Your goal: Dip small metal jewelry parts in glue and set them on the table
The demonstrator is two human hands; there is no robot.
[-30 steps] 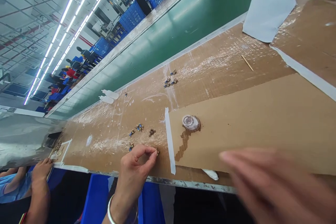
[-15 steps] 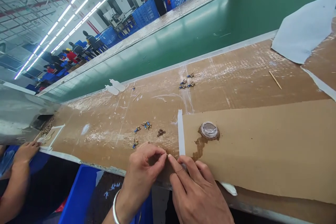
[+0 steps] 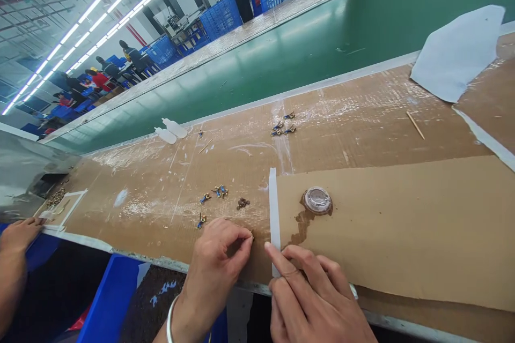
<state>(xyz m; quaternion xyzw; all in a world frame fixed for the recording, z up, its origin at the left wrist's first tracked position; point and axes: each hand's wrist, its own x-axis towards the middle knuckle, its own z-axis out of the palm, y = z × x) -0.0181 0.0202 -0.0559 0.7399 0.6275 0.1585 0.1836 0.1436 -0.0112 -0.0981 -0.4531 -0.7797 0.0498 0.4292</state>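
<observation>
Where the brown tabletop (image 3: 362,118) meets its near edge at lower centre, the left hand (image 3: 215,268) pinches a tiny metal part (image 3: 251,235) between thumb and forefinger. Just to its right, the right hand (image 3: 314,300) presses its forefinger on a strip of white tape (image 3: 274,209); its fingers are loosely curled, holding nothing. More small parts (image 3: 219,191) lie just above, near a round clear lid (image 3: 317,199). Another person's hand (image 3: 20,230) rests at far left.

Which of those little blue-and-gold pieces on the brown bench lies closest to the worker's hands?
The lone piece just beyond the left hand, by its knuckles. The pair and the single one lie farther up the bench; the cluster sits farthest.
</observation>
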